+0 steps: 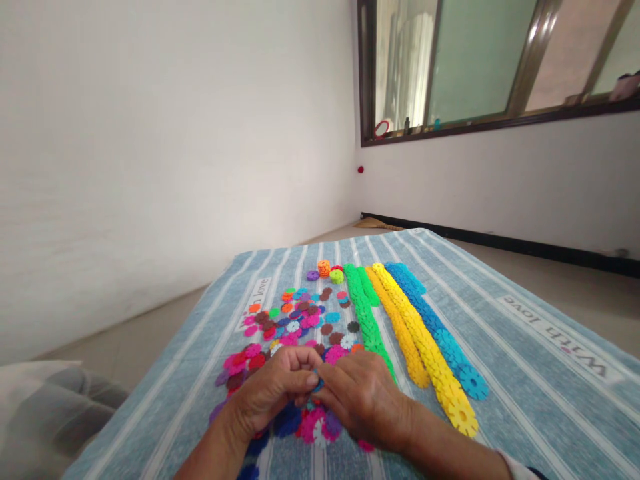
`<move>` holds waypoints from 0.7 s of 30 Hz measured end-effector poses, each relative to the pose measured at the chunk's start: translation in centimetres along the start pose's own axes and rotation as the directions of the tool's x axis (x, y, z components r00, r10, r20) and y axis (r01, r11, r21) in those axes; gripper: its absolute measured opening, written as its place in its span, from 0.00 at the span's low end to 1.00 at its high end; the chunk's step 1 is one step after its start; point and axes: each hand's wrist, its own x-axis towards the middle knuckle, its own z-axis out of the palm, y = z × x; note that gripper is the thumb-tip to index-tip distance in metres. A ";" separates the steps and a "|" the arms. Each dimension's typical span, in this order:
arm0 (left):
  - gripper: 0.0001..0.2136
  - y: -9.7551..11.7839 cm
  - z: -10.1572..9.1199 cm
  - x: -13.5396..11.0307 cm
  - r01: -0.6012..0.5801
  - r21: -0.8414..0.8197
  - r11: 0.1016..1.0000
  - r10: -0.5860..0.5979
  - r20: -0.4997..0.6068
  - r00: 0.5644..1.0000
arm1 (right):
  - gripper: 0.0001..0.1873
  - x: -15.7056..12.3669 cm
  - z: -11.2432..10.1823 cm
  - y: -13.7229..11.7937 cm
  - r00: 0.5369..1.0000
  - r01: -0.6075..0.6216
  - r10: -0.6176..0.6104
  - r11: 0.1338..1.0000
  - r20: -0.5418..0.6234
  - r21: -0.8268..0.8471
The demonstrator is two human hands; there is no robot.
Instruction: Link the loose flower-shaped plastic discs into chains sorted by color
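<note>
A small blue notched disc (318,382) shows between my hands, mostly covered by the fingers. My left hand (277,383) is closed, its thumb and forefinger pinching the disc. Closed against it from the other side is my right hand (365,393), fingertips at the same disc. Under and around both hands lie loose notched plastic discs, among them a pink disc (313,423) and a dark blue disc (287,421). Just beyond the right hand runs a row of overlapping green discs (365,320).
Right of the green row lie rows of orange discs (400,327), yellow discs (430,347) and blue discs (445,340). A small stack of orange discs (324,268) stands farther back. All rest on a striped blue cloth (525,400). A wall (175,133) rises at the left.
</note>
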 end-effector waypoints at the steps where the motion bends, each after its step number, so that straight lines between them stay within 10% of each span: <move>1: 0.22 0.0 0.0 0.0 0.004 -0.003 1.000 -0.004 0.002 1.000 | 0.17 0.0 -0.1 0.1 1.000 0.015 -0.015 1.000 0.000 -0.016; 21: 0.21 -0.2 -0.2 0.3 0.027 0.114 0.993 -0.025 -0.014 1.000 | 0.15 -0.7 -1.2 2.5 0.991 0.010 0.001 0.996 0.136 -0.085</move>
